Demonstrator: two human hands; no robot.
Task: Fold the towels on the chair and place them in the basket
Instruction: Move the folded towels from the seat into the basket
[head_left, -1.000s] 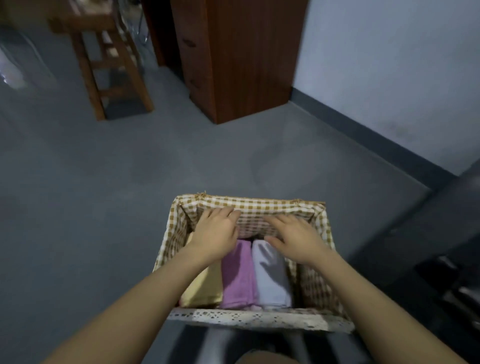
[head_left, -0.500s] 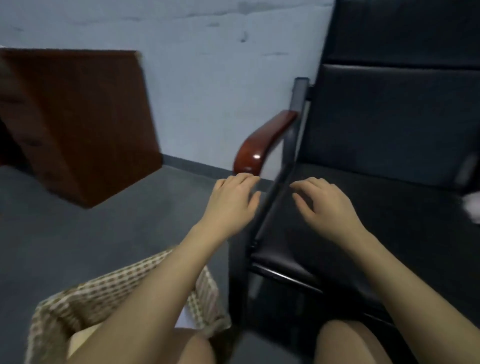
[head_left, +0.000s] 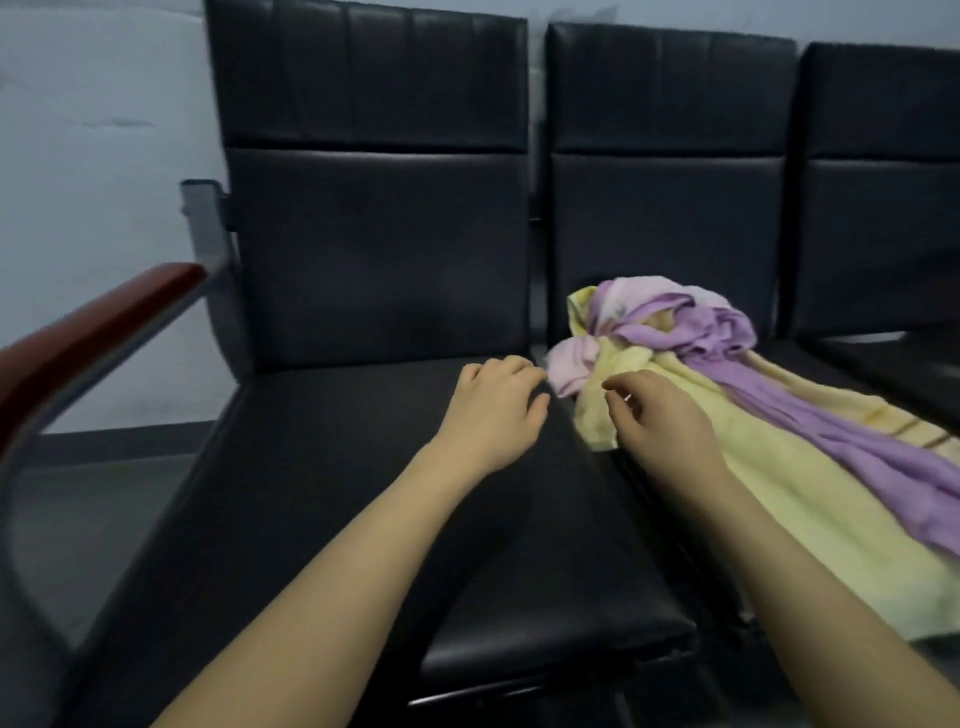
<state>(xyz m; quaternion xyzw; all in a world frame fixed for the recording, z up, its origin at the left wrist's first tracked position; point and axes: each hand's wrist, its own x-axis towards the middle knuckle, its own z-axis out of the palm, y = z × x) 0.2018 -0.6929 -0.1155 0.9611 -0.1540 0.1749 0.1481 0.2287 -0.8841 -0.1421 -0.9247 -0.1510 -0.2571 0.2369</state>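
I see the heap of crumpled yellow and purple towels (head_left: 737, 395) lying on the middle black padded chair seat (head_left: 613, 457), right of the empty black leather chair (head_left: 363, 467) with the wooden armrest (head_left: 88, 332) on its left.

Light: dim, soft, even; faint sheen on the black leather chair seat (head_left: 322, 467).
Blur: red-brown wooden armrest (head_left: 88, 332) smeared.
Distortion: wide-angle bending at edges.

No readable text, labels, brands, numbers or signs, on the black chairs (head_left: 363, 467), towels (head_left: 727, 415), or wall (head_left: 93, 156)
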